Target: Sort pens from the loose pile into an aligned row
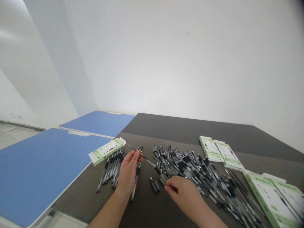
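Observation:
My left hand point(130, 166) pinches a thin pen refill point(148, 161) between thumb and fingers. The refill slants down to the right towards a pen barrel point(161, 178) with a dark grip. My right hand point(181, 190) is closed round the lower end of that barrel. Refill and barrel meet in line; whether the refill's end sits inside is too blurred to tell. Two short dark pen caps point(155, 185) lie between my hands. A large loose pile of black and clear pen parts point(190, 166) spreads behind and right of my right hand.
Several pens point(111, 167) lie in a group left of my left hand, beside a green-and-white pen box point(108, 150). More pen boxes point(211, 148) lie at the right, two of them point(268, 199) nearer. Blue tables point(47, 164) adjoin the dark table point(185, 126) on the left.

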Demonstrator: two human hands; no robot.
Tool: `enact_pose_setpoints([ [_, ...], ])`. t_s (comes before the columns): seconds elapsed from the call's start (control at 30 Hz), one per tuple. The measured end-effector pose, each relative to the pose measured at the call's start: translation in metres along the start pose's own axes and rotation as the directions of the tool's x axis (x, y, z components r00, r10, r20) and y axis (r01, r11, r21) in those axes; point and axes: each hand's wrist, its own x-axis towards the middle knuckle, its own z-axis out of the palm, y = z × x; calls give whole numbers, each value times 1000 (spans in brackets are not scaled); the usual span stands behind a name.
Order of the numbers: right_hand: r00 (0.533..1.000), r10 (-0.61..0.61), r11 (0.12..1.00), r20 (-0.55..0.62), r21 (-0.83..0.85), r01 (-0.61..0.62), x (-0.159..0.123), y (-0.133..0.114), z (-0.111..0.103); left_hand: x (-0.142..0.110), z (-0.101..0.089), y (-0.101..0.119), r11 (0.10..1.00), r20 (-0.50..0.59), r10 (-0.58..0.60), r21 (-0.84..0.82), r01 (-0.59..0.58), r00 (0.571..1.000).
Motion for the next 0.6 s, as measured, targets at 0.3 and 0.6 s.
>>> enact_pose_setpoints([
  [0.3, 1000, 8, 1000, 9, -18, -8, 1, 1, 0, 0, -1, -2, 999, -14, 25, 49, -24, 1000],
  [0.6, 1000, 1, 1000, 21, -30, 0, 0, -1, -2, 0, -2, -3, 998, -19, 28, 52, -26, 999],
])
